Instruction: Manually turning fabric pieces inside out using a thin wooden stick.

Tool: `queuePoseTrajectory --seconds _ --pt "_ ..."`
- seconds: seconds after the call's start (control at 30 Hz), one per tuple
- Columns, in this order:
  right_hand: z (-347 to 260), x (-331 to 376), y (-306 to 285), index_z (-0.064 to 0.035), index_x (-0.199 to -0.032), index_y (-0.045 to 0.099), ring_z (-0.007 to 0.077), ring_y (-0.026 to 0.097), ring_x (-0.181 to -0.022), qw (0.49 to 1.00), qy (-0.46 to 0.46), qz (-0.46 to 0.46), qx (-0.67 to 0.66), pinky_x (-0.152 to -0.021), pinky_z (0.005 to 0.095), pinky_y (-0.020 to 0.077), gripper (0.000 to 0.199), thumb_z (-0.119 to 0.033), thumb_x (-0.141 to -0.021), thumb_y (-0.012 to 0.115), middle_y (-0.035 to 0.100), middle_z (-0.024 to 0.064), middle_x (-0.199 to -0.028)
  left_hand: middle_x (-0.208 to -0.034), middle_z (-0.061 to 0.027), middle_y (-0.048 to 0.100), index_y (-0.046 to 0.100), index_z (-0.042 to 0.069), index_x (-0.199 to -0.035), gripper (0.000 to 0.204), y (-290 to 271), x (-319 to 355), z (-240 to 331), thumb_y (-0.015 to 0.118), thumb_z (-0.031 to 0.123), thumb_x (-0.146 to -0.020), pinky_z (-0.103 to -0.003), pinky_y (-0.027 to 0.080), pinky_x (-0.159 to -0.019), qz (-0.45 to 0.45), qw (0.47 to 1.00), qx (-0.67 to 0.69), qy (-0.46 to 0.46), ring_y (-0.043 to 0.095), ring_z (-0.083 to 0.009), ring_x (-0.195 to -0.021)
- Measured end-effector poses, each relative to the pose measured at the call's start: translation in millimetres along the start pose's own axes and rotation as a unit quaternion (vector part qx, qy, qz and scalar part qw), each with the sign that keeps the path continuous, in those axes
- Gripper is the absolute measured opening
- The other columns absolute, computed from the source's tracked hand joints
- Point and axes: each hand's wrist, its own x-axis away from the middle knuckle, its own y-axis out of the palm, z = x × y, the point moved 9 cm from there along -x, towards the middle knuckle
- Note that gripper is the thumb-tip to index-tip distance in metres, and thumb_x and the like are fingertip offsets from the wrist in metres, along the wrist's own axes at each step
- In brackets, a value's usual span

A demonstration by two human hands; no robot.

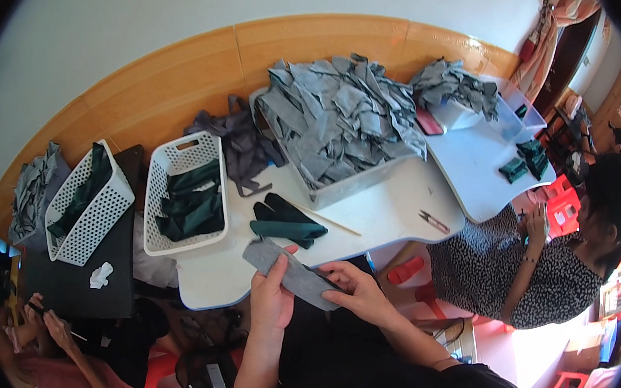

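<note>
A flat grey fabric strip (288, 271) is held between both hands just in front of the white table (387, 213). My left hand (270, 296) grips its left part, thumb on top. My right hand (357, 288) pinches its lower right end. Right behind the strip, dark green fabric pieces (286, 225) lie on the table, with a thin wooden stick (328, 221) beside them. Further back stands a bin heaped with grey fabric strips (341, 120).
A white basket (182, 195) holds dark green pieces; another white basket (87, 204) leans on a black table. Small snips (433, 221) lie at the table's right. One person sits at the right by a second white table (479, 159), another at lower left. Red stools stand below.
</note>
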Motion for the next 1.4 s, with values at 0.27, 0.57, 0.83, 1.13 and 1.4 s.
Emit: queuePoseTrajectory --seconds 0.27,0.57,0.83,1.13,1.4 --pt "-20.5 -12.7 9.4 -0.0017 -0.108 0.065 0.015 0.06 -0.081 0.959 -0.122 -0.035 0.254 -0.075 0.0243 0.0463 0.025 -0.017 -0.089 0.066 0.063 0.008 -0.098 -0.111 -0.0093 0.065 0.061 -0.003 -0.116 0.028 -7.3 14.1 -12.5 0.062 0.011 -0.092 -0.029 0.05 -0.083 -0.027 0.991 -0.128 -0.013 0.063 -0.0137 -0.094" --pt "28.0 -23.4 18.7 0.0024 -0.092 0.068 0.0066 0.053 -0.077 0.99 0.057 -0.111 -0.073 -0.07 0.0226 0.0425 0.014 -0.011 -0.09 0.065 0.06 -0.0002 -0.087 -0.114 -0.0097 0.065 0.061 -0.003 -0.117 0.029 -16.2 10.2 -19.7 0.061 0.012 -0.092 -0.03 0.051 -0.084 -0.044 0.989 -0.135 -0.031 0.063 -0.0137 -0.095" --pt "39.7 -27.6 16.0 0.0004 -0.083 0.068 0.0042 0.048 -0.071 0.99 0.06 -0.083 -0.094 -0.064 0.0213 0.0376 0.011 -0.01 -0.087 0.068 0.057 -0.0014 -0.079 -0.109 -0.0077 0.063 0.055 -0.001 -0.123 0.034 -21.1 7.2 -14.6 0.061 0.013 -0.093 -0.025 0.045 -0.088 -0.03 0.997 -0.071 0.01 0.057 -0.011 -0.103" --pt "49.6 -27.0 5.1 -0.0003 -0.081 0.066 0.004 0.049 -0.064 0.993 0.055 0.038 -0.093 -0.057 0.0193 0.0371 0.011 -0.01 -0.086 0.069 0.058 -0.0025 -0.073 -0.083 -0.0043 0.063 0.066 -0.002 -0.088 0.011 -13.7 40.7 -0.6 0.072 -0.002 -0.08 -0.02 0.049 -0.066 0.022 0.908 -0.388 0.16 0.061 -0.0086 -0.072" --pt "59.7 -27.8 7.4 -0.0009 -0.08 0.064 0.0053 0.055 -0.066 0.985 0.069 0.019 -0.158 -0.06 0.0191 0.0428 0.013 -0.01 -0.087 0.069 0.061 0.0001 -0.073 -0.079 -0.0066 0.066 0.066 -0.004 -0.089 0.007 -34.1 20.8 -32.6 0.069 0.001 -0.085 -0.022 0.052 -0.066 -0.013 0.973 -0.229 0.022 0.065 -0.0126 -0.07"
